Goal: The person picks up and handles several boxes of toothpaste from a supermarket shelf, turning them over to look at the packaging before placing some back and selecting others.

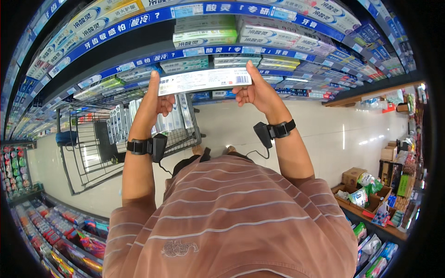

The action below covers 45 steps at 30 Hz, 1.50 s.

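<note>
A long white toothpaste box (204, 81), printed with small text and a barcode, is held level in front of the shelves. My left hand (150, 103) grips its left end, thumb up along the edge and fingers curled beneath. At the right end my right hand (260, 91) grips it the same way, thumb on top near the barcode. Just beyond the box, shelves with blue label strips (190, 54) carry rows of toothpaste boxes, among them a green-and-white stack (205, 37). Each wrist wears a black strap with a small device.
To the left stands a dark wire cart (85, 169) with many upright white boxes (121, 124) inside. Shelves of packaged goods (60, 231) line the lower left. An open carton of bags (364, 197) sits at the right. Pale tiled floor (324, 134) lies between.
</note>
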### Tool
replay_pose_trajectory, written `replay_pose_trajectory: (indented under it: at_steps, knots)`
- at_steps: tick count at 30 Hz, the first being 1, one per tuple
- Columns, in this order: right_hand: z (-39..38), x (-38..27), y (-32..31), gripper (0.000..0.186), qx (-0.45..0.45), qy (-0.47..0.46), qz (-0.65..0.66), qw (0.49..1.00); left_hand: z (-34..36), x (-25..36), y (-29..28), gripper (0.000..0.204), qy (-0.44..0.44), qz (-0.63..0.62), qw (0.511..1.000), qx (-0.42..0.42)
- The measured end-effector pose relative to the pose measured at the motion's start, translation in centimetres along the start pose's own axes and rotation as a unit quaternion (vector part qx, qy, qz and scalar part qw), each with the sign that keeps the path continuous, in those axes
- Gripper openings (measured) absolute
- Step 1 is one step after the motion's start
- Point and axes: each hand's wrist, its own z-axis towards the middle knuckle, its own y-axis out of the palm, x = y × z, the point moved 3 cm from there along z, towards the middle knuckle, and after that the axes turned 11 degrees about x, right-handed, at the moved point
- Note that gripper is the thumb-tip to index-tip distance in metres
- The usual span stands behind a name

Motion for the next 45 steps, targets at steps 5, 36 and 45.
replay_pose_trajectory:
  at_steps: [5, 36, 45]
  knots:
    - [0.9, 0.5, 0.9, 0.070, 0.063, 0.025, 0.001, 0.998, 3.0, 0.7, -0.6, 0.072, -0.016, 0.016, 0.998, -0.063]
    - [3.9, 2.1, 3.1, 0.052, -0.012, -0.090, 0.061, 0.994, 5.3, -0.2, -5.7, 0.057, 0.107, 0.020, 0.986, -0.123]
    - [5.2, 0.5, 0.6, 0.060, 0.100, -0.132, -0.027, 0.986, 9.1, 0.1, -1.1, 0.051, 0.190, 0.179, 0.962, -0.081]
